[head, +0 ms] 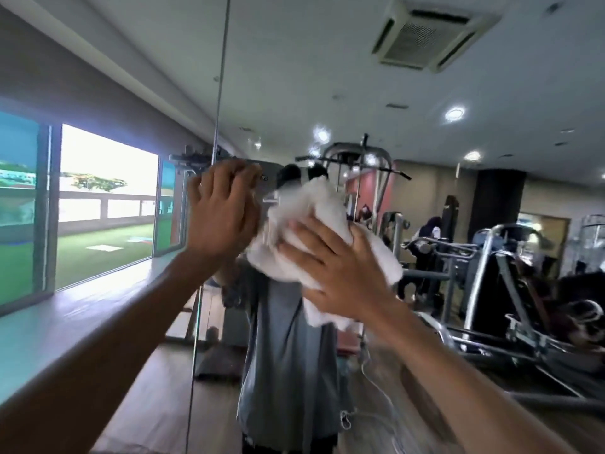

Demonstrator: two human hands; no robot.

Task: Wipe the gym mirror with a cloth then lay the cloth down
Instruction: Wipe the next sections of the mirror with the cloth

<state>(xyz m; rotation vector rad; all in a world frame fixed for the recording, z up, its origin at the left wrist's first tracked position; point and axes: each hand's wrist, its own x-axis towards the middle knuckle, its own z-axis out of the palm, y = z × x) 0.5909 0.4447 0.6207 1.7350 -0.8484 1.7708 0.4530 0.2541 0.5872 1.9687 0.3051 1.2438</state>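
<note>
While the right hand presses a bunched white cloth against the mirror with spread, straight fingers, the left hand is raised just beside the cloth, fingers straight and holding nothing; whether it touches the glass is unclear. Gym machines show in the reflection.

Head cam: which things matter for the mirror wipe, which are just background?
Job: crumpled white cloth, pressed to the large wall mirror by the right hand; left hand, open beside the cloth.
Background: grey gym machines in the reflection; square ceiling air vent; bright window at left.
</note>
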